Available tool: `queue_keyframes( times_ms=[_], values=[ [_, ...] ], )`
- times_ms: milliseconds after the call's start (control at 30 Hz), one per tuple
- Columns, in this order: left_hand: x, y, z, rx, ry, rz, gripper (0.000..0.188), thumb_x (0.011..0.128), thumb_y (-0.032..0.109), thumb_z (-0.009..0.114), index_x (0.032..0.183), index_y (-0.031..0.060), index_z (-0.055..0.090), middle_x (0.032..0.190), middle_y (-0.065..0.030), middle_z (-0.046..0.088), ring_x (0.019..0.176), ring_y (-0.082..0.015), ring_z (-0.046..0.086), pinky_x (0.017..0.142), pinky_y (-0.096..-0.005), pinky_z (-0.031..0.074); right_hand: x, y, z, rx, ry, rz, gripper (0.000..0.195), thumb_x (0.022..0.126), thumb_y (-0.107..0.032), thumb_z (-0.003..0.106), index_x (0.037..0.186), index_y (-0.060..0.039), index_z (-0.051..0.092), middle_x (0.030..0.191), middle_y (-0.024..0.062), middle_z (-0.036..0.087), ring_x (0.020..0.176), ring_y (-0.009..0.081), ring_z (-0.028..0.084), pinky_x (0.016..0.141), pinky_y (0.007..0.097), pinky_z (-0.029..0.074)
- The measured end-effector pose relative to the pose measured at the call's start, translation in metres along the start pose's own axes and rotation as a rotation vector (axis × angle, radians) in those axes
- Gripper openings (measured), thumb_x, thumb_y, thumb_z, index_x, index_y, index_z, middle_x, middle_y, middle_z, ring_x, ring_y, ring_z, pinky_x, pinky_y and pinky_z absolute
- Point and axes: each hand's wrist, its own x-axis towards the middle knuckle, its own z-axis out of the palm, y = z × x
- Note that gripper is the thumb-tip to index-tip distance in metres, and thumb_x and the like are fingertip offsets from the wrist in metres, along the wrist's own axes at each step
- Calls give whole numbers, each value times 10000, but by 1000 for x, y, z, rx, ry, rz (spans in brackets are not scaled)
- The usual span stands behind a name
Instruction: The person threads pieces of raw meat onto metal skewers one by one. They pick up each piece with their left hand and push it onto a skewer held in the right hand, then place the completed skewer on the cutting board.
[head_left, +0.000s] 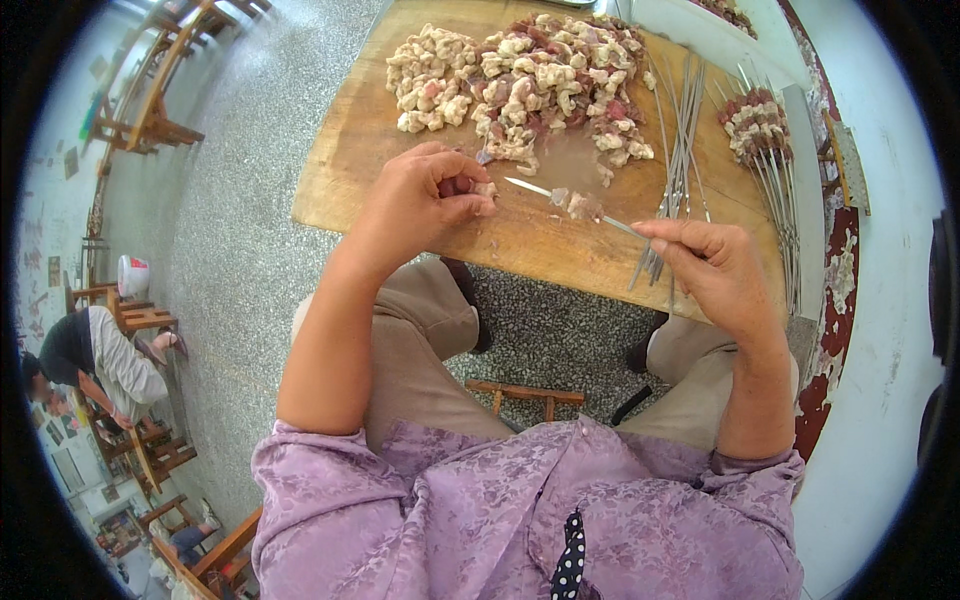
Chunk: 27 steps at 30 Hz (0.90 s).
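Note:
My left hand (431, 199) holds small pieces of raw meat (486, 190) between thumb and fingers, just left of a flat metal skewer's pointed tip. That skewer (527, 184) is pinched near its other part by my right hand (709, 262); a few meat pieces (581, 205) are threaded on it. Behind my hands lie a pile of pale fatty pieces (431, 79) and a larger pile of mixed red and pale meat (559, 82). Bare metal skewers (681, 142) lie in a loose bunch beyond my right hand. Farther right rests a stack of loaded skewers (757, 127).
The wooden board (337, 180) spans the space before me, above my knees. A white wall (892, 300) stands close on the right. At the far left are wooden stools (161, 97), a white bucket (133, 275) and another person bending over (105, 360).

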Motion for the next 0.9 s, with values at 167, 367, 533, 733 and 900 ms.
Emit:
queue_keyframes(
  times_ms=[167, 367, 533, 733, 900],
  values=[
    [-5, -3, -5, -102, 7, 14, 277, 855, 75, 882, 1118, 45, 798, 958, -27, 688, 829, -114, 614, 769, -288, 543, -2, -6, 1, -69, -46, 57, 251, 1017, -45, 686, 1235, -34, 811, 748, -90, 587, 675, 10, 467, 583, 244, 391],
    [-1, -9, -3, -110, -24, 30, 210, 909, 51, 835, 1113, 25, 792, 1027, -57, 743, 899, -139, 685, 796, -302, 565, -1, -4, 8, -95, -42, 28, 269, 999, -43, 689, 1236, -61, 814, 689, -62, 563, 646, 25, 465, 568, 263, 395],
    [-1, -5, -3, -67, -15, 29, 174, 921, 44, 822, 1092, 24, 804, 1037, -78, 752, 920, -167, 715, 814, -332, 590, 1, -3, 10, -132, -45, 21, 281, 982, -40, 684, 1230, -66, 814, 670, -8, 562, 637, 45, 479, 572, 280, 414],
    [-1, -4, -2, 14, 16, 113, 149, 912, 36, 804, 1058, 13, 807, 1012, -126, 761, 911, -252, 741, 815, -361, 597, 3, 2, 16, -113, -31, -28, 275, 986, -58, 676, 1221, -73, 817, 668, 50, 572, 633, 46, 493, 574, 288, 422],
    [1, -3, -3, 105, 15, 162, 159, 900, 30, 814, 1057, 9, 808, 1007, -144, 771, 913, -260, 748, 817, -357, 600, 5, 8, 30, -101, -3, -72, 272, 991, -67, 676, 1228, -65, 811, 716, 100, 659, 631, 74, 540, 597, 289, 449]
  ],
)
